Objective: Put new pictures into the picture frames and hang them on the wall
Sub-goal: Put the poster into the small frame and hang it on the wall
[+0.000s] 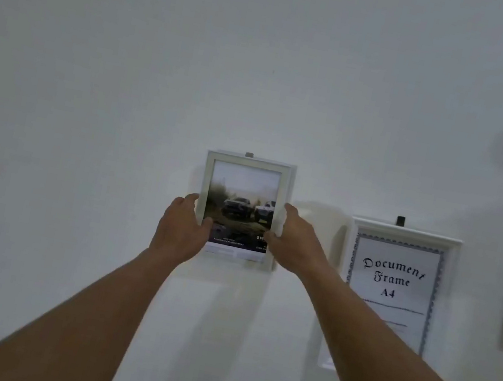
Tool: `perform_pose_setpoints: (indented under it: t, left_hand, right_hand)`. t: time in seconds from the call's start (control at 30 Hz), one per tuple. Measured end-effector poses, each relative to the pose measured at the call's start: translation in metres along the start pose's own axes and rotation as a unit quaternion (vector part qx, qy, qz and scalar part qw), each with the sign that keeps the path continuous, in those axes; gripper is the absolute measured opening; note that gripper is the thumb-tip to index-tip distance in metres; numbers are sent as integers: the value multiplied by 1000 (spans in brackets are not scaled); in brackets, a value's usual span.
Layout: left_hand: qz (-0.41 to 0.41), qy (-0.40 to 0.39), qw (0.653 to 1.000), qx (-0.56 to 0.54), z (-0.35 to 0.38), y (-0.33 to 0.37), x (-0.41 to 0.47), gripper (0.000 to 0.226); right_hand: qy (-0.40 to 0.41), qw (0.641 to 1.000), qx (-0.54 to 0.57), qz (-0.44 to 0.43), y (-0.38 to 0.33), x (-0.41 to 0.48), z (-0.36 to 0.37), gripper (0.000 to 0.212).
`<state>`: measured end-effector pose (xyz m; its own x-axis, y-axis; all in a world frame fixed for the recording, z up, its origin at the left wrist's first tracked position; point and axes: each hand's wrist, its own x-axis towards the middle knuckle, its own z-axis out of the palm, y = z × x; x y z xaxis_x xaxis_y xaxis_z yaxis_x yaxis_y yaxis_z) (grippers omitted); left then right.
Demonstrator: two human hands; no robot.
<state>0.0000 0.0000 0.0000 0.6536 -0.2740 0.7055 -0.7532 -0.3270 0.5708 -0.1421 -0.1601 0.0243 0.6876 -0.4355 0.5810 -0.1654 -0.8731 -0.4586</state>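
The small white frame (208, 176) with its truck picture (242, 198) sits mid-picture against the wall (124, 101), hook (249, 155) just above its top edge. My left hand (181, 228) and right hand (293, 241) grip its sides. I judge I'm hanging it; next, level and release.

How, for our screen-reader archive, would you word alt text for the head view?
A left hand and right hand grip the sides of a small white picture frame showing two trucks, held against a pale wall. Right of it hangs a larger white frame reading "Document Frame A4".
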Motion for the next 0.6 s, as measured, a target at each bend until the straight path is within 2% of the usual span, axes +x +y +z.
perform_pose_setpoints:
  t: [0.27,0.6]
  left_hand:
    - [-50,3,990,-130,10,-10,21,45]
    - [-63,8,981,-184,12,-21,26,35]
  right_hand:
    - [112,991,72,29,7,18,36,74]
    - [116,980,159,22,11,18,41,84]
